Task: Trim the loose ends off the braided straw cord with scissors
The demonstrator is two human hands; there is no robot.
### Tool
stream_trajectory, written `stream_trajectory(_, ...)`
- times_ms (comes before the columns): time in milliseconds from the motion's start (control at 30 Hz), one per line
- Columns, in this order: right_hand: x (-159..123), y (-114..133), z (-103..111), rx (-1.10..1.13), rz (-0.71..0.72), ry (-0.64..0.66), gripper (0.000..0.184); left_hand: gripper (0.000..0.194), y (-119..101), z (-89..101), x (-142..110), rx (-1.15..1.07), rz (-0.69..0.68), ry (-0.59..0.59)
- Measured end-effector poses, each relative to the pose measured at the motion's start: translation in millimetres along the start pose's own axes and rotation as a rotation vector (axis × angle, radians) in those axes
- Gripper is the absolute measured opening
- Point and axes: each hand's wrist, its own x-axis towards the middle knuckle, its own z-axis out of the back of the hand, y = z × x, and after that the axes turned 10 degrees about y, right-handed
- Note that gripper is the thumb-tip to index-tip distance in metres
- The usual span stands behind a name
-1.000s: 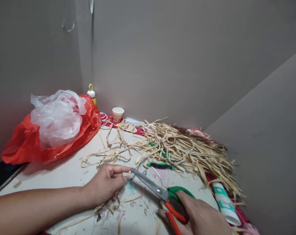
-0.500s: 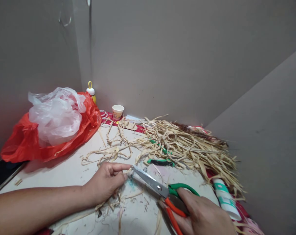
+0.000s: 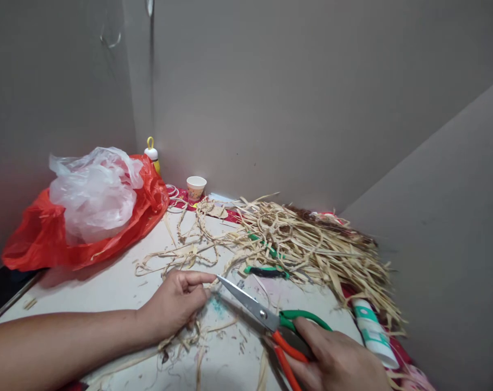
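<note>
My right hand [image 3: 338, 355] is closed around a pair of scissors [image 3: 250, 304] with one green and one orange handle. The blades look closed, and their tip meets my left index fingertip. My left hand [image 3: 175, 304] rests low over the table, thumb and fingers pinched on a braided straw strand [image 3: 230, 264], with the index finger reaching toward the scissors. Most of the strand inside that hand is hidden. Loose straw scraps [image 3: 187, 342] lie under and in front of my left hand. Beyond the scissors are green-handled pliers [image 3: 266, 270].
A large bundle of dry straw [image 3: 336, 250] covers the table's back right. A white and green roll [image 3: 374, 334] lies at the right edge. At left sits a red plastic bag [image 3: 34, 233] with a clear bag [image 3: 95, 195] on it. A paper cup [image 3: 196, 189] and yellow-white bottle [image 3: 151, 155] stand behind.
The scissors have shifted slightly left, and their tip now sits above the left fingertip's end. My left hand has barely moved. The view has shifted a little.
</note>
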Motion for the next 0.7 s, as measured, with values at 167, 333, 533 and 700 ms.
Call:
stream_trajectory(167,-2,-2,-6,0.095,-0.037,0.020,0.035,0.046,-1,-0.2,1,-0.012,-0.010,-0.008)
stream_trajectory(333,-5,-7,-16,0.407,-0.194,0.053,0.031,0.044,2,2.6,3,-0.055,-0.061,0.015)
stream_trajectory(533,-1,-8,-12,0.543,-0.285,0.146,0.034,0.051,2,6.9,6,-0.077,-0.104,-0.009)
stream_trajectory(700,0,-4,-9,0.476,-0.250,0.124,0.029,0.045,0,5.8,8,-0.067,-0.053,-0.093)
